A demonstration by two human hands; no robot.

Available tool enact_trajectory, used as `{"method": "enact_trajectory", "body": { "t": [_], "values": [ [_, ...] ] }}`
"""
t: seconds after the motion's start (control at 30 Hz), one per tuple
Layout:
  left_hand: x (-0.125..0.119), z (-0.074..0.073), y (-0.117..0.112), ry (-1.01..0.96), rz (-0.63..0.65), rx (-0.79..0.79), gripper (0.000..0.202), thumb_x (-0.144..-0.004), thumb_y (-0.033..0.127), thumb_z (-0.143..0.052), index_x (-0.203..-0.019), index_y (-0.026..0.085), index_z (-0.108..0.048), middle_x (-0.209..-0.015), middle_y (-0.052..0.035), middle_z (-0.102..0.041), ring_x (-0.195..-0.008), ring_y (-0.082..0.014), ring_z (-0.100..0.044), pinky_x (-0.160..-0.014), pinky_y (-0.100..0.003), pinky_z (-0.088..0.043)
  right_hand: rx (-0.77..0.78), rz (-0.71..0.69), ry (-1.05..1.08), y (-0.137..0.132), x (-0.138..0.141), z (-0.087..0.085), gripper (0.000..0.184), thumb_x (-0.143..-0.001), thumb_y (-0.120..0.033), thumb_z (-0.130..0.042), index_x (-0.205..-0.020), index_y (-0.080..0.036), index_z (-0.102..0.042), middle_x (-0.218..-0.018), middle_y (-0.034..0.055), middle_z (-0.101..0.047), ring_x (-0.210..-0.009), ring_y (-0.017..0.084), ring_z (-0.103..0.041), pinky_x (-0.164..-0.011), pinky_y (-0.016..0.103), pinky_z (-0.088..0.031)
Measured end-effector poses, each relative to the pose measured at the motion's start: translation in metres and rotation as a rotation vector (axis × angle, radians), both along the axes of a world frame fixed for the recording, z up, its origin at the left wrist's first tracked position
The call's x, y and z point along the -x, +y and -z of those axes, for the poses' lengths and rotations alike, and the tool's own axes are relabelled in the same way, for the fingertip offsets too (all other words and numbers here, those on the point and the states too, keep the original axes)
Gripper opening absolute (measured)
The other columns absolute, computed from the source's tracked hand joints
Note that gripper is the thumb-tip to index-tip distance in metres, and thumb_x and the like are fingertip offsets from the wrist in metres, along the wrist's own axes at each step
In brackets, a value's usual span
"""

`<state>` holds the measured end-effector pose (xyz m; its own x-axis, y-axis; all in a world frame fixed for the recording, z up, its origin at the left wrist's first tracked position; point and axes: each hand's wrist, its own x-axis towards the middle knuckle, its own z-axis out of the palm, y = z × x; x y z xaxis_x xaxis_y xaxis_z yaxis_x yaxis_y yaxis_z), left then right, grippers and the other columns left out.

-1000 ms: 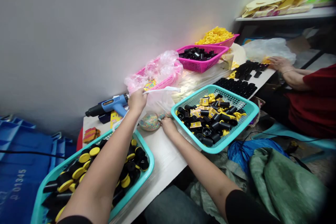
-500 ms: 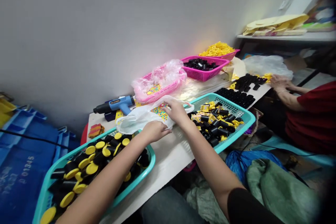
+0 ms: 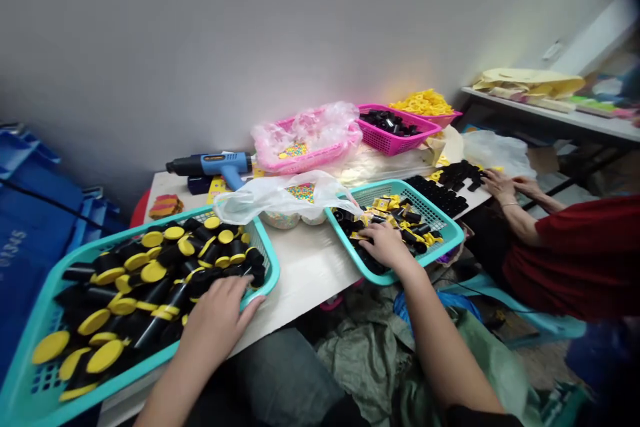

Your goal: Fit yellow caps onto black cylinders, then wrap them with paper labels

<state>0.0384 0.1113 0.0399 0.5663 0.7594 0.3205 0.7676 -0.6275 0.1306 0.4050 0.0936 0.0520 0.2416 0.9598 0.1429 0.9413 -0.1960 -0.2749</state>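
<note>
We no longer hold the bead bag (image 3: pixel 240 201), between left basket (image 3: pixel 274 265) and right basket (image 3: pixel 457 233); handling it seems paused. Our left hand (image 3: pixel 223 310), thumb apart, covers the former's rim; our right hand (image 3: pixel 389 245) reaches inside the latter, grip unclear.

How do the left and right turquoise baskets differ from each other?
The left basket holds black pieces with round yellow ends; the right basket holds black pieces mixed with yellow parts, some printed. The left basket looks larger here than the right basket. The left hand is at the left basket's near edge; the right hand reaches into the right basket. Both are turquoise, with mesh walls.
</note>
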Motion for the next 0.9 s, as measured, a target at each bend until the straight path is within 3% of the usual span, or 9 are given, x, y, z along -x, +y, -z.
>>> {"method": "enact_trajectory", "body": {
  "t": [0.1,0.23,0.37,0.47,0.57,0.63,0.73,0.83,0.9],
  "values": [
    [0.004,0.02,-0.003,0.032,0.058,0.005,0.032,-0.096,0.032,-0.039,-0.093,0.02,-0.069,-0.083,-0.0072,-0.072,-0.079,-0.0224,-0.066,-0.071,-0.031,-0.05,0.039,-0.007,-0.067,0.001,-0.004,0.006,0.021,-0.084,-0.026,-0.057,-0.086,-0.021,-0.077,-0.096,0.0112,-0.073,-0.096,0.028,-0.06,-0.083,0.042,-0.039],
    [-0.001,0.017,-0.012,0.013,0.099,-0.027,0.029,-0.095,0.03,-0.043,-0.088,0.018,-0.068,-0.075,-0.0076,-0.07,-0.072,-0.0224,-0.065,-0.066,-0.031,-0.05,-0.162,0.107,-0.029,-0.007,0.002,0.006,0.026,-0.082,-0.036,-0.057,-0.077,-0.02,-0.077,-0.094,0.0127,-0.072,-0.093,0.03,-0.059,-0.078,0.042,-0.042],
    [-0.022,0.009,-0.03,-0.184,0.117,0.189,0.022,-0.09,0.03,-0.051,-0.081,0.022,-0.068,-0.071,-0.0095,-0.068,-0.07,-0.0266,-0.065,-0.063,-0.036,-0.051,-0.437,0.153,0.738,-0.021,0.07,-0.001,0.032,-0.079,-0.045,-0.062,-0.092,-0.018,-0.073,-0.089,0.0104,-0.072,-0.081,0.024,-0.063,-0.073,0.038,-0.048],
    [-0.041,0.006,-0.045,-0.382,0.093,0.315,0.018,-0.087,0.03,-0.053,-0.078,0.023,-0.067,-0.072,-0.0106,-0.068,-0.071,-0.0299,-0.065,-0.064,-0.041,-0.053,-0.276,0.024,1.266,-0.028,0.142,-0.009,0.038,-0.072,-0.041,-0.072,-0.102,-0.019,-0.068,-0.075,0.0038,-0.07,-0.067,0.018,-0.062,-0.066,0.032,-0.05],
    [-0.045,0.0,-0.053,-0.579,-0.038,0.342,0.028,-0.095,0.026,-0.035,-0.084,0.023,-0.061,-0.078,-0.0088,-0.067,-0.075,-0.0252,-0.067,-0.068,-0.038,-0.055,-0.22,-0.013,1.491,-0.029,0.189,-0.014,0.044,-0.07,-0.037,-0.075,-0.108,-0.019,-0.063,-0.064,-0.0028,-0.064,-0.061,0.014,-0.06,-0.065,0.028,-0.049],
    [-0.038,-0.006,-0.052,-0.92,-0.181,0.412,0.03,-0.097,0.029,-0.029,-0.088,0.022,-0.056,-0.083,-0.0067,-0.066,-0.076,-0.0205,-0.067,-0.067,-0.033,-0.056,-0.199,-0.027,1.535,-0.03,0.203,-0.014,0.045,-0.072,-0.036,-0.075,-0.111,-0.019,-0.061,-0.064,-0.0041,-0.062,-0.061,0.012,-0.059,-0.065,0.026,-0.048],
    [-0.023,-0.016,-0.046,-1.375,-0.25,0.614,0.02,-0.086,0.038,-0.056,-0.096,0.021,-0.054,-0.088,-0.0038,-0.066,-0.079,-0.0179,-0.067,-0.068,-0.028,-0.057,-0.158,-0.059,1.512,-0.034,0.211,-0.01,0.043,-0.075,-0.035,-0.073,-0.112,-0.019,-0.06,-0.067,-0.0032,-0.062,-0.065,0.013,-0.059,-0.068,0.027,-0.048],
    [-0.012,-0.019,-0.045,-1.478,-0.29,0.751,0.039,-0.068,0.031,-0.075,-0.101,0.021,-0.056,-0.081,-0.0012,-0.067,-0.078,-0.0168,-0.068,-0.071,-0.027,-0.057,-0.117,-0.15,1.504,-0.039,0.217,-0.004,0.043,-0.075,-0.033,-0.073,-0.114,-0.022,-0.058,-0.075,-0.0015,-0.063,-0.072,0.014,-0.06,-0.073,0.027,-0.049],
    [-0.008,-0.015,-0.05,-1.509,-0.35,0.768,0.037,-0.065,0.029,-0.077,-0.096,0.02,-0.059,-0.077,-0.0009,-0.067,-0.075,-0.0159,-0.068,-0.07,-0.026,-0.057,-0.087,-0.226,1.569,-0.042,0.222,-0.001,0.042,-0.075,-0.03,-0.074,-0.113,-0.024,-0.057,-0.078,-0.0022,-0.06,-0.074,0.013,-0.06,-0.072,0.026,-0.049]
  ]
}}
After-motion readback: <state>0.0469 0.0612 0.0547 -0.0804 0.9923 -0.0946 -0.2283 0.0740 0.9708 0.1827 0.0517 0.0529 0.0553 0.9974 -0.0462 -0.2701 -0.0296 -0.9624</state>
